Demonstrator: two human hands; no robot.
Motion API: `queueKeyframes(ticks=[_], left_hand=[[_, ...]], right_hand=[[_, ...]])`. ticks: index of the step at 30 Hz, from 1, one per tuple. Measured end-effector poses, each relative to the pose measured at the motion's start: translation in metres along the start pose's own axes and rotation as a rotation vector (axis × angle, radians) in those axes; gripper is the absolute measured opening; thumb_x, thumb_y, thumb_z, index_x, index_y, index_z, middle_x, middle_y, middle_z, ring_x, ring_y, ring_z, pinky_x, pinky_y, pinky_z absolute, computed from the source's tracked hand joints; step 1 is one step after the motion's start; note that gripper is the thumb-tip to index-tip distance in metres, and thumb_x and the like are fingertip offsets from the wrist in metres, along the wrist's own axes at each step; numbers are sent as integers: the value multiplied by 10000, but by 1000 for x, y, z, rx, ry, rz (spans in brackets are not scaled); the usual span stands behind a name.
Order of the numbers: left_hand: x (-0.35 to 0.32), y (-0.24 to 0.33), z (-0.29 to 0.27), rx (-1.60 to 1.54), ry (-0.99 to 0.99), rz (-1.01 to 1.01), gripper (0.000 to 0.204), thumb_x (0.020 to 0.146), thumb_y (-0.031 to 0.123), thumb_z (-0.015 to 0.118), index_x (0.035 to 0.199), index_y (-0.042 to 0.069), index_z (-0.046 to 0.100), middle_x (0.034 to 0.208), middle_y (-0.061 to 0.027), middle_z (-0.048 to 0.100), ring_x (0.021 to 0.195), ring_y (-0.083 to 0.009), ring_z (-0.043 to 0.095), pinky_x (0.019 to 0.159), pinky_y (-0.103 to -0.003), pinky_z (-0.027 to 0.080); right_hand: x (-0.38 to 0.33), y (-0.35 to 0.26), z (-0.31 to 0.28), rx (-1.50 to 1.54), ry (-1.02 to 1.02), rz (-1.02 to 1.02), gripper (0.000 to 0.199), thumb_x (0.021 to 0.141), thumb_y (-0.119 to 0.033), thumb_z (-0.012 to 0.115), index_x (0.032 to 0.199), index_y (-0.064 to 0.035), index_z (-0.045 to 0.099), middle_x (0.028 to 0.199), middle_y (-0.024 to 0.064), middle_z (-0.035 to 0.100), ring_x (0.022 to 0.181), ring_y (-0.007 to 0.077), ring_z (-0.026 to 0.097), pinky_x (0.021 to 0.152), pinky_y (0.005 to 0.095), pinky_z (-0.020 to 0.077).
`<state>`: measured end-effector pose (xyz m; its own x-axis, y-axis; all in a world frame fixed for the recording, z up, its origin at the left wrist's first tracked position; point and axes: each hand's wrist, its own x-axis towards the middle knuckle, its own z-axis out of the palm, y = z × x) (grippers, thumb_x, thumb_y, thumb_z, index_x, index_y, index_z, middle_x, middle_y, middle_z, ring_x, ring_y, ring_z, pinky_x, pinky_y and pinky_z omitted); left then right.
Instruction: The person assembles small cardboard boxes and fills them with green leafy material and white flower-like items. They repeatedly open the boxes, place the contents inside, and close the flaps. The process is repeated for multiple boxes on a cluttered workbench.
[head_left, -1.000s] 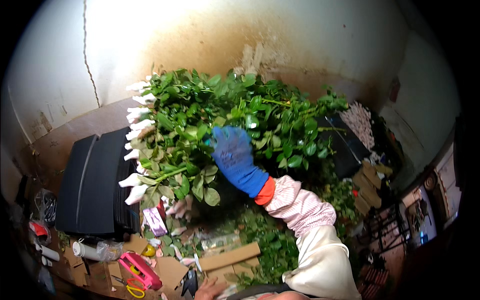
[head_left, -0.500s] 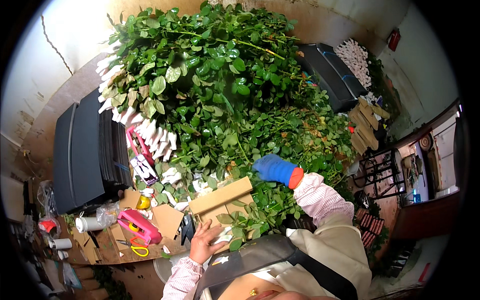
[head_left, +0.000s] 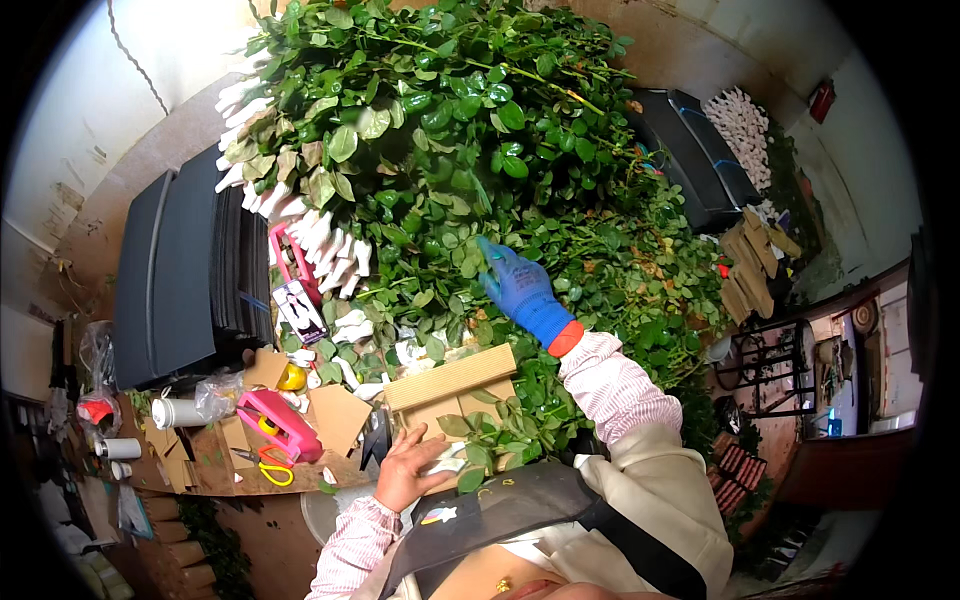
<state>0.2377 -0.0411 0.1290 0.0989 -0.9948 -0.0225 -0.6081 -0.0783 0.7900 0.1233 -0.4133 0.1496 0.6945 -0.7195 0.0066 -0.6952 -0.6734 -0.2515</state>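
My bare left hand point(head_left: 410, 468) lies with fingers spread at the near edge of a folded cardboard wrapper point(head_left: 450, 378). Beside its fingertips, a small bunch of leafy stems point(head_left: 510, 432) rests on the cardboard. My right hand point(head_left: 520, 290), in a blue glove with an orange cuff, reaches over the big heap of leafy green stems point(head_left: 430, 150). Its fingers are stretched out and apart against the leaves, and I see nothing held in them. Wrapped white flower heads point(head_left: 325, 245) stick out along the heap's left side.
At the left stands a stack of dark sheets point(head_left: 175, 270). In front of it lie a pink tape dispenser point(head_left: 280, 425), scissors with orange-yellow handles point(head_left: 275, 466) and a white cup point(head_left: 175, 412). A black bundle point(head_left: 690, 160) and cardboard pieces point(head_left: 750, 265) are at the right.
My right hand has moved up and slightly left over the leaves, and its fingers now point farther away. My left hand stays on the cardboard. The whole view has shifted slightly.
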Motion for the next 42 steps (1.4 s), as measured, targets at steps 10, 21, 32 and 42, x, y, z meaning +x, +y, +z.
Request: queueKeyframes(ticks=[10,21,32,42], left_hand=[[0,1,3,26,1,-12,498,753,295,884,1206,157,729,1282,-47,710,1372,-347,528,1187,-559,321],[-2,0,1,30,-6,2,524,756,312,883,1223,143,718,1283,-57,707,1361,-362,536,1179,-573,328],[2,-3,0,77,-18,56,494,799,351,846,1244,177,722,1299,-60,698,1356,-340,542,1174,-565,347],[-7,-18,12,-26,7,55,483,864,315,792,1318,197,677,1333,-19,678,1379,-324,520,1180,-576,335]], right_hand=[[-78,172,-141,751,719,72,347,1096,-275,437,1311,-35,570,1241,112,668,1054,223,691,911,353,578],[-90,160,-103,204,286,49,486,858,-248,743,1306,-94,632,1294,182,650,1191,367,618,1040,447,482],[67,18,52,-526,-608,-554,446,850,-259,642,1286,-165,648,1201,129,700,1097,344,676,919,474,541],[275,-64,-213,-308,1079,-437,724,780,-377,796,1383,-100,507,1171,178,685,1087,326,659,941,443,528]])
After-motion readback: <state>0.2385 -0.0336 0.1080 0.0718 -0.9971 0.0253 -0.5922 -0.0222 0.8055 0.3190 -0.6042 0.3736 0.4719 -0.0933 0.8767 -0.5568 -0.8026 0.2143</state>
